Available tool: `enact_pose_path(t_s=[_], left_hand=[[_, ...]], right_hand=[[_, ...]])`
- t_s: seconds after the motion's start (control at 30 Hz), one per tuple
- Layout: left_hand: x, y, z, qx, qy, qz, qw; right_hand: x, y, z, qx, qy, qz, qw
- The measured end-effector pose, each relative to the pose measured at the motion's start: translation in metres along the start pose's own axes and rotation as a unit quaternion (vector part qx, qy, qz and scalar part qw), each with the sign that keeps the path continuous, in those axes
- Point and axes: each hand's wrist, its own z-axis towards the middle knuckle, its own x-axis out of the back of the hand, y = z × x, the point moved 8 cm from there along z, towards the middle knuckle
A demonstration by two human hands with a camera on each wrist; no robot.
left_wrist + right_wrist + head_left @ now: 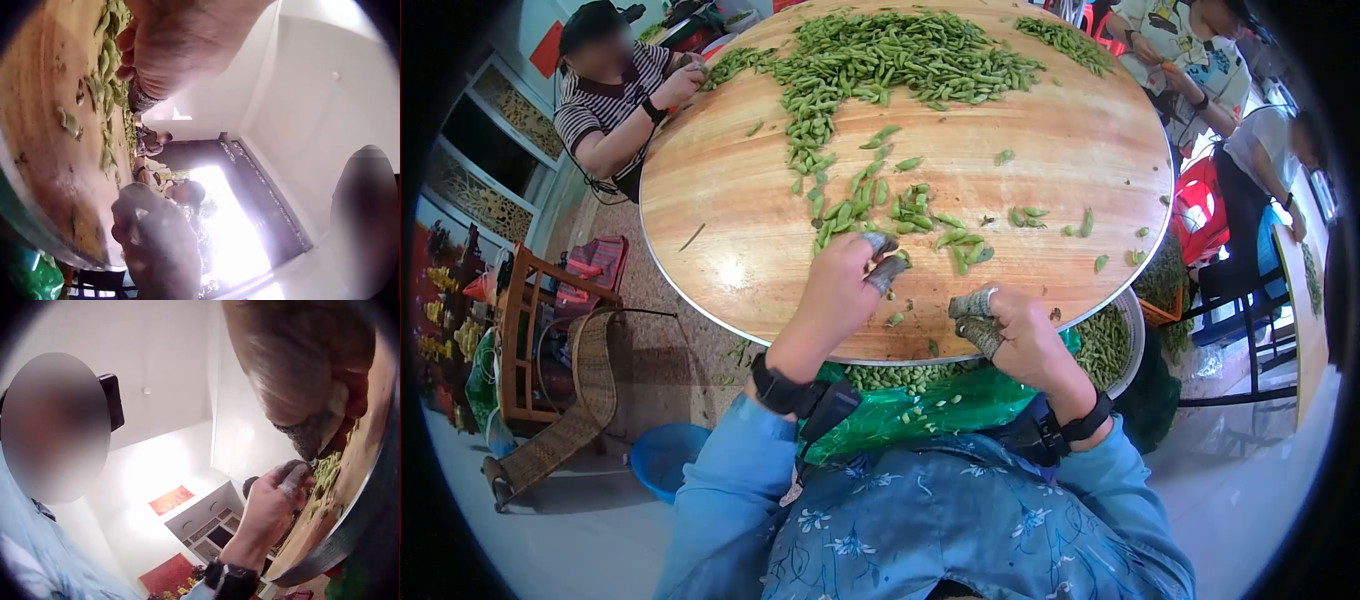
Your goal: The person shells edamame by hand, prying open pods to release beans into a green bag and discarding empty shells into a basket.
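My left hand (850,280), its thumb and forefinger wrapped in grey, pinches a green soybean pod (903,258) over the near part of the round wooden table (730,220). Right of it, my right hand (1020,335) has its fingers curled, wrapped thumb and forefinger close together near the table's front edge. No pod shows between those tips in the head view. A loose group of pods (915,208) lies just beyond my hands, trailing back to a large heap (880,55). One small pod (895,320) rests between the hands.
Below the table edge, green plastic (920,410) holds shelled beans (905,377). A basin of beans (1105,345) stands at the right. One person (615,110) handles pods at the left; others are at the right. A blue basin (668,460) and wooden chair (535,330) stand left.
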Motion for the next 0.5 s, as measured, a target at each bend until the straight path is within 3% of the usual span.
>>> enact_pose_path(t_s=[0.2, 0.27, 0.4, 0.47, 0.5], left_hand=[[-0.033, -0.016, 0.018, -0.006, -0.093, 0.1, 0.991], [-0.034, -0.022, 0.016, 0.065, -0.127, 0.1, 0.985], [-0.023, -0.019, 0.009, 0.068, -0.087, 0.103, 0.989], [-0.012, -0.025, -0.002, 0.198, -0.037, -0.143, 0.969], [-0.011, -0.021, -0.007, 0.195, -0.038, -0.142, 0.97]], right_hand=[[0.0, 0.012, -0.01, -0.085, 0.008, 0.101, 0.991], [0.001, 0.018, -0.013, -0.118, 0.019, 0.137, 0.983], [0.0, 0.021, -0.012, -0.137, 0.05, 0.246, 0.958], [-0.002, 0.022, -0.009, -0.142, 0.063, 0.272, 0.95], [-0.007, 0.024, -0.007, -0.142, 0.049, 0.273, 0.95]])
